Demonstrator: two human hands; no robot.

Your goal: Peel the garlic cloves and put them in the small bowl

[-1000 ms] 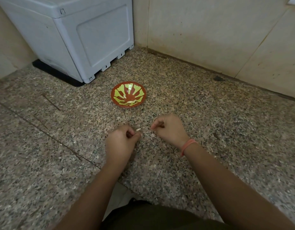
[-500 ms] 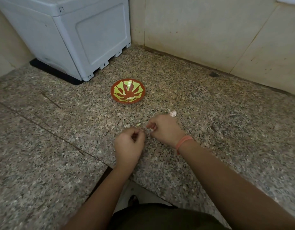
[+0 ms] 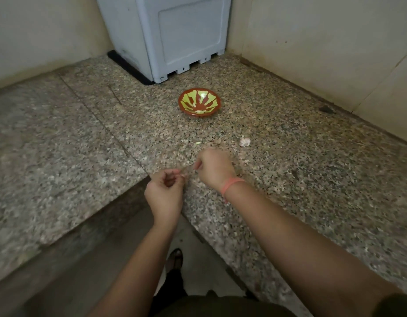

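The small red bowl (image 3: 183, 104) with a yellow-green pattern stands on the speckled stone counter (image 3: 289, 170), well beyond my hands. My left hand (image 3: 165, 193) and my right hand (image 3: 215, 167) are close together near the counter's inner corner edge, fingers curled. Their fingertips pinch a small garlic clove (image 3: 186, 172) between them; it is blurred and mostly hidden. A pale garlic piece (image 3: 244, 141) lies on the counter to the right of my right hand. A tiny greenish scrap (image 3: 198, 143) lies between my hands and the bowl.
A grey plastic appliance (image 3: 175, 35) stands in the back corner behind the bowl. Walls close the counter at the back and right. A second counter slab (image 3: 49, 156) runs to the left. Below the corner gap I see the floor and a sandalled foot (image 3: 175, 259).
My hands have drawn back toward the counter's front corner and stay close together. The view has shifted, and the garlic piece on the right has come into sight.
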